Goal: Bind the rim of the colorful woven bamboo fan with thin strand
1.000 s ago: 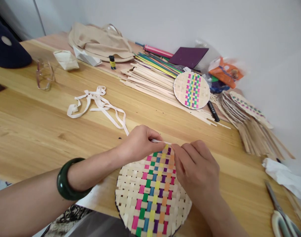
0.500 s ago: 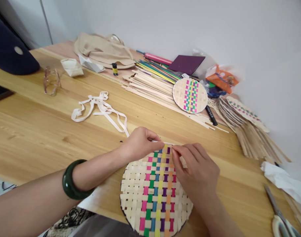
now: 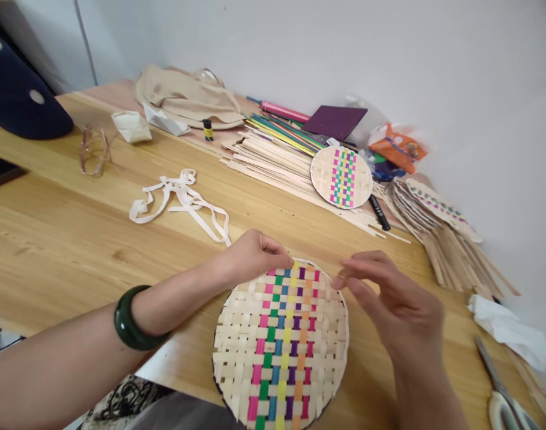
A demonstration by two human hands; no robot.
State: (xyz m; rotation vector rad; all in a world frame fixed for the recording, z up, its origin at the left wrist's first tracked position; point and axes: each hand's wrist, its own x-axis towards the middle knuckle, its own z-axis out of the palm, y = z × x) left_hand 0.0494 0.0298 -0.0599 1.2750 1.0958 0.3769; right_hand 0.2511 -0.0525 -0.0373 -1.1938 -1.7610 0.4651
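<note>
A round woven fan panel point(image 3: 281, 352) of pale strips, with pink, green, blue, yellow, purple and orange bands, is tilted up in front of me. My left hand point(image 3: 259, 257) pinches its top edge between thumb and fingers. White ribbon point(image 3: 196, 203) lies in loose loops on the table and runs to that hand; a white edging follows the panel's upper right rim, while dark edging shows lower left. To the right, off the panel, my right hand point(image 3: 389, 298) is closed in a pinch. A thin needle-like sliver barely shows at its fingertips; any thread is too fine to see.
Scissors point(image 3: 500, 388) and a crumpled white tissue point(image 3: 509, 328) lie at right. Behind are a smaller woven disc point(image 3: 342, 177), pale strips point(image 3: 273, 161), a black marker point(image 3: 379, 212), stacked woven fans point(image 3: 434, 233), a thread spool point(image 3: 207, 129) and glasses point(image 3: 94, 150).
My right hand has moved away from the panel's top edge, out to the right, still pinching. My left hand keeps its hold on the rim. More of the panel's right side now shows.
</note>
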